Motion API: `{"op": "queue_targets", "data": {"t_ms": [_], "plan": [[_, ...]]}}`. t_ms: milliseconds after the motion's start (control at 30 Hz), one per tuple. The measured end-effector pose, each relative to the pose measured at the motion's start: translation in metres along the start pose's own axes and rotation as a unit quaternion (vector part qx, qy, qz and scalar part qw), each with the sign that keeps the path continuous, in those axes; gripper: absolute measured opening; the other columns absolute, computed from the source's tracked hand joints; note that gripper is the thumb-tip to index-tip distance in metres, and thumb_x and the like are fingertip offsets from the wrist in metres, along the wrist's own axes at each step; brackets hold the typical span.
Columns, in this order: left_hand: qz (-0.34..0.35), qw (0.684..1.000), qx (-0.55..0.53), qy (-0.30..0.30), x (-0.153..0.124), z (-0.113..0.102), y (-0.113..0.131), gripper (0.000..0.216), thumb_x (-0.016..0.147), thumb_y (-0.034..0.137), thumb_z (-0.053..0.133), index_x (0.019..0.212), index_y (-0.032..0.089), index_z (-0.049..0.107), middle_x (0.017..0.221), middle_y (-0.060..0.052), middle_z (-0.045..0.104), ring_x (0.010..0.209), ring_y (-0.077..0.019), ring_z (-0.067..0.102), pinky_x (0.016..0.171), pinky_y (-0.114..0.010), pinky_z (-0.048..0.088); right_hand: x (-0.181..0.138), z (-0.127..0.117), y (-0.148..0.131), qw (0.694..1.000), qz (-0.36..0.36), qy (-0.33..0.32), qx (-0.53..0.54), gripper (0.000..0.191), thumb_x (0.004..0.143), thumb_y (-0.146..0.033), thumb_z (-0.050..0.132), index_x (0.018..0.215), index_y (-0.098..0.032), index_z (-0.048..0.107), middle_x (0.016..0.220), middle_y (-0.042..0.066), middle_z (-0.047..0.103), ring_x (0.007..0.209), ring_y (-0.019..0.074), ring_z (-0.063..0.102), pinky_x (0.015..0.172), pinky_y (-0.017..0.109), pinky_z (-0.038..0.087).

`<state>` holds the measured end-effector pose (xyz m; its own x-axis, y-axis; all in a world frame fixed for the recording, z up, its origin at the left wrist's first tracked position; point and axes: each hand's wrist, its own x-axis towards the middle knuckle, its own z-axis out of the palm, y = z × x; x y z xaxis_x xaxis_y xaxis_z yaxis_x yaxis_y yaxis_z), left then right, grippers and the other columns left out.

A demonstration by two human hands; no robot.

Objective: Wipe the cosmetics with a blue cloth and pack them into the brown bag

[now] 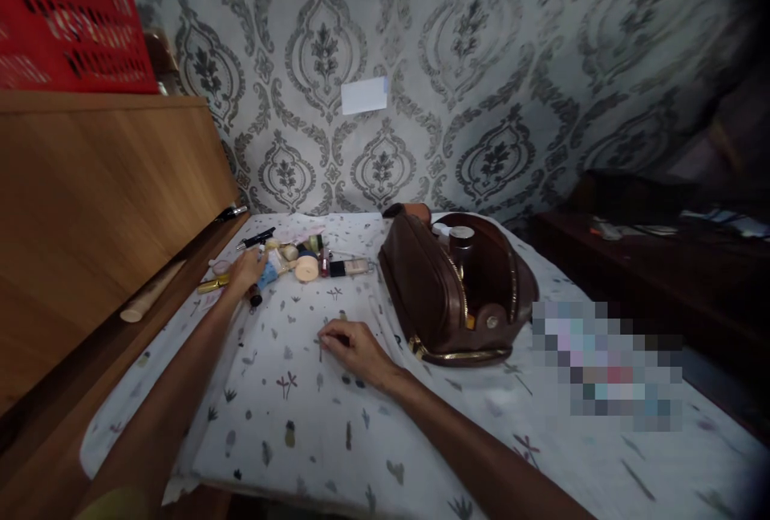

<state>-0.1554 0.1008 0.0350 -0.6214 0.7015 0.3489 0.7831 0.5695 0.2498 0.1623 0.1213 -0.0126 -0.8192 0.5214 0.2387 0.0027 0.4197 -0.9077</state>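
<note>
My left hand point(245, 270) reaches into a loose pile of cosmetics on the printed white cloth point(265, 424); its fingers are partly hidden, so a grip cannot be made out. Beside it lie a gold tube point(213, 285), a dark-capped blue tube point(273, 267) and a black pen-like item point(257, 238). The pile also includes a round beige jar point(306, 268) and a black-capped foundation bottle point(352, 266). My right hand point(358, 351) rests on the cloth with curled fingers, nothing visible in them. To its right stands a brown toiletry bag point(424, 279), unzipped, with a dark-lidded jar point(462, 237) inside.
A wooden cabinet point(108, 199) borders the left side, with a red plastic basket point(72, 30) on top. A beige cylinder point(150, 294) lies on its ledge. Patterned wallpaper point(325, 46) rises behind. On the right are a blurred-out patch point(607, 367) and a dark table point(601, 263).
</note>
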Motion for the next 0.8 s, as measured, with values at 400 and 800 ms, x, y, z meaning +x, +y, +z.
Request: {"op": "queue_targets", "data": {"t_ms": [400, 800], "plan": [[0.192, 0.967, -0.167, -0.020, -0.074, -0.032, 0.029, 0.032, 0.093, 0.030, 0.043, 0.104, 0.021, 0.072, 0.098, -0.005, 0.074, 0.092, -0.0227, 0.067, 0.088, -0.034, 0.052, 0.000, -0.002, -0.003, 1.000, -0.018, -0.007, 0.007, 0.016, 0.086, -0.020, 0.057, 0.086, -0.016, 0.073, 0.076, 0.002, 0.070, 0.069, 0.0137, 0.059, 0.068, 0.024, 0.044], [0.099, 0.993, -0.067, -0.007, -0.064, -0.017, 0.034, 0.037, 0.095, 0.034, 0.041, 0.113, 0.013, 0.066, 0.110, -0.013, 0.071, 0.105, -0.0260, 0.064, 0.094, -0.036, 0.049, 0.001, 0.002, 0.001, 0.999, -0.001, 0.003, 0.050, 0.014, 0.084, -0.019, 0.058, 0.084, -0.016, 0.072, 0.076, 0.002, 0.070, 0.072, 0.0140, 0.062, 0.068, 0.024, 0.047]]}}
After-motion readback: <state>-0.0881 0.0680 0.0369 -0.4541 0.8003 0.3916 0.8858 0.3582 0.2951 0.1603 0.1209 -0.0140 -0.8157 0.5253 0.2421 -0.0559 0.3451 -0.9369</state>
